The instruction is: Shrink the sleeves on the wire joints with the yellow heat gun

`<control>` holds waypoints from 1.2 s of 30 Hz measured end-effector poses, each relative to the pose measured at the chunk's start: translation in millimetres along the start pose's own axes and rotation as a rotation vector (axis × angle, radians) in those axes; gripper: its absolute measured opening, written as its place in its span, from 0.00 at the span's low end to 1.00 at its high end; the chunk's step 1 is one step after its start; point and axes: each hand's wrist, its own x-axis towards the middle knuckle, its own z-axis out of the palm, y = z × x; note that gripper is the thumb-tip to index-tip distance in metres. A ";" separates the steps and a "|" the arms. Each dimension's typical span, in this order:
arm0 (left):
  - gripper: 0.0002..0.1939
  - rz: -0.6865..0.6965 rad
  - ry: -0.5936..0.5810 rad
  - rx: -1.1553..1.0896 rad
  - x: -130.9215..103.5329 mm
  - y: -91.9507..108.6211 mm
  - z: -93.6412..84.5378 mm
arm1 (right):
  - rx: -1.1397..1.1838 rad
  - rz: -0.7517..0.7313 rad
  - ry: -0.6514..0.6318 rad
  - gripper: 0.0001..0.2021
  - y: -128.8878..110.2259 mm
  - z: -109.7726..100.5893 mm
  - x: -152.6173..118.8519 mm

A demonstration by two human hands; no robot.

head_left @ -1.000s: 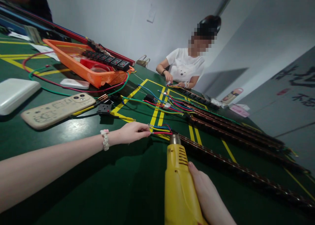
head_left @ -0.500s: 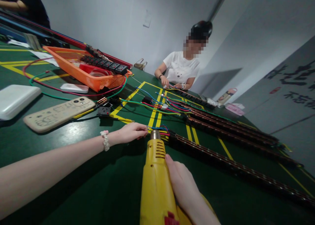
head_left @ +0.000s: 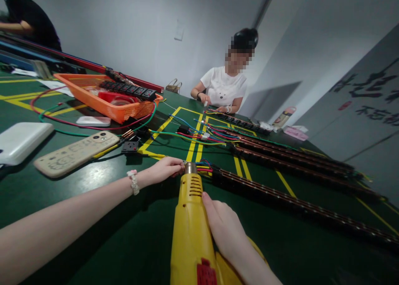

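Note:
My right hand is wrapped round a yellow heat gun with a red switch, its metal nozzle pointing away from me. Just left of the nozzle, my left hand pinches the ends of coloured wires. The nozzle hides part of these wires and the tips in my fingers. They run to the near end of a long dark strip with copper bars, which lies slanting to the right across the green table.
Further back lie more strips with loose wires. On the left are a phone, a white box-like device, black sockets and an orange basket with parts. A co-worker sits opposite; another person is far left.
The heat gun in my right hand has shifted slightly left, its nozzle now closer to my left fingers and over the wires. My left hand keeps its pinch. The view has shifted a little.

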 end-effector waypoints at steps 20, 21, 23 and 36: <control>0.17 -0.050 -0.041 0.066 -4.1 4.7 -1.7 | 0.141 0.273 0.022 0.34 40.6 -28.6 -14.1; 0.18 -0.053 -0.040 0.061 -3.7 4.6 -1.7 | 0.136 0.269 0.028 0.34 40.5 -28.5 -14.3; 0.17 -0.055 -0.036 0.060 -2.7 3.8 -1.6 | 0.137 0.252 0.035 0.34 40.7 -27.8 -14.4; 0.22 -0.035 0.019 0.114 0.6 3.2 1.7 | 0.050 0.115 0.051 0.34 23.0 -11.3 -2.7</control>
